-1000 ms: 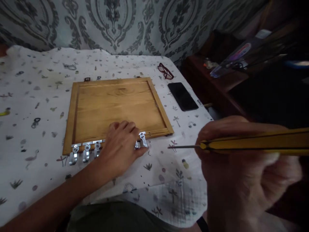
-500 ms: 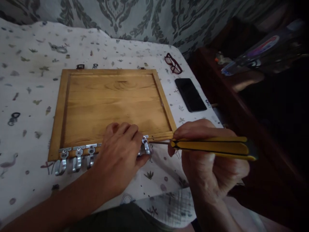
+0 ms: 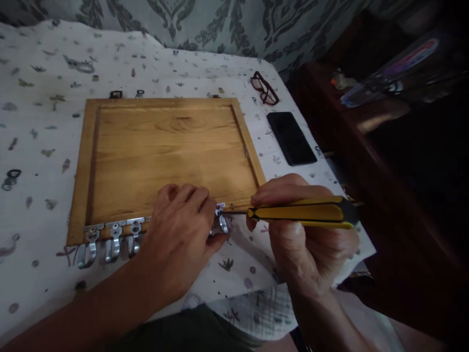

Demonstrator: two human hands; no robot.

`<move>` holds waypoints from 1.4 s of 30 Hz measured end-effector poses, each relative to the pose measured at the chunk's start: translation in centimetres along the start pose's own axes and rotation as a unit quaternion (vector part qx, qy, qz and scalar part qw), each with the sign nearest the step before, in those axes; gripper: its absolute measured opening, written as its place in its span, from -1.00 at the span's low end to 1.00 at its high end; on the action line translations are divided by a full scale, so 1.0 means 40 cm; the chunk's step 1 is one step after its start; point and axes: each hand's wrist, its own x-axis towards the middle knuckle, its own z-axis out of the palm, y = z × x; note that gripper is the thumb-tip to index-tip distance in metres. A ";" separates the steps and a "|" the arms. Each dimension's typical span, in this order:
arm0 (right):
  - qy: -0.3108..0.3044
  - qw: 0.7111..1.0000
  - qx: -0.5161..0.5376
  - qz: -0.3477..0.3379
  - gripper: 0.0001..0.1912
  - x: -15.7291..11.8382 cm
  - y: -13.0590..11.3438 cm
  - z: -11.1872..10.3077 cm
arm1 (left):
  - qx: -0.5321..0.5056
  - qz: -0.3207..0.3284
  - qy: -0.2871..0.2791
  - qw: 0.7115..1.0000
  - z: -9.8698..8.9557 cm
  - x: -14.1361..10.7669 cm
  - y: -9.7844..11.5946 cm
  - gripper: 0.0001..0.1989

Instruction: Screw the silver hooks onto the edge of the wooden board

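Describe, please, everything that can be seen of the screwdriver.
The screwdriver has a yellow handle with black lines and a dark butt end, apparently plastic, and a thin, dark shaft that looks like metal. It lies nearly level in the right hand, whose fingers wrap the handle. The shaft points left, over the board's near edge, and its tip meets the rightmost hook near its top; whether it sits in a screw cannot be told.

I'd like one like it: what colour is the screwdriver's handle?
The handle is yellow with black; the head view shows it best.
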 end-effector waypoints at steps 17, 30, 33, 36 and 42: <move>-0.091 0.987 0.079 0.106 -0.73 0.036 -0.029 -0.030 | 0.008 0.007 0.000 1.000 -0.001 0.007 -0.001 -0.72; -0.034 0.999 -0.017 -0.021 -0.79 0.033 -0.018 0.003 | 0.006 -0.002 -0.031 0.999 -0.006 0.005 -0.004 -0.77; -0.032 0.999 -0.005 -0.019 -0.82 0.028 -0.014 0.008 | 0.004 -0.007 -0.036 0.999 -0.006 0.007 -0.003 -0.78; -0.014 1.000 -0.003 -0.025 -0.88 0.027 -0.018 0.010 | 0.003 -0.003 -0.027 1.000 -0.006 0.009 -0.002 -0.77; 0.182 0.981 0.040 0.052 -0.79 0.035 -0.047 0.012 | 0.018 -0.002 -0.024 1.000 -0.007 0.008 -0.003 -0.75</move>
